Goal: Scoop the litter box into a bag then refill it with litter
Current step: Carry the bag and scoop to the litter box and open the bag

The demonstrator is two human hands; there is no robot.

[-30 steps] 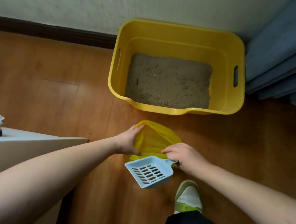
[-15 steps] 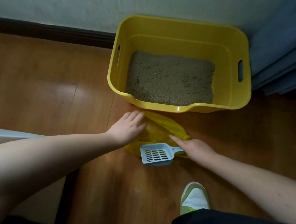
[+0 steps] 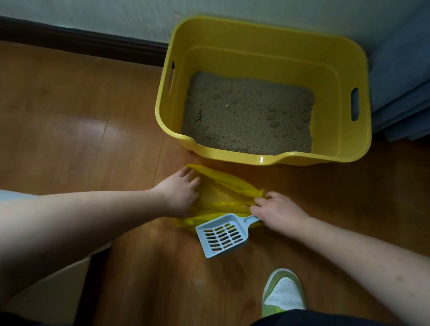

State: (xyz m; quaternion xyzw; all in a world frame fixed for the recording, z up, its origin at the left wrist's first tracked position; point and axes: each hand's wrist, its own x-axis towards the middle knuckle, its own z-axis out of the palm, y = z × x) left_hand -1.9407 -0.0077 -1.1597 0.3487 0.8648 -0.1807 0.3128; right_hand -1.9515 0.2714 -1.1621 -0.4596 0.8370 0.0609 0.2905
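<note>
On floor: litter box [image 3: 267,49] holds litter [image 3: 248,114] | bag [image 3: 222,191] flat

No legible text or labels anywhere
</note>
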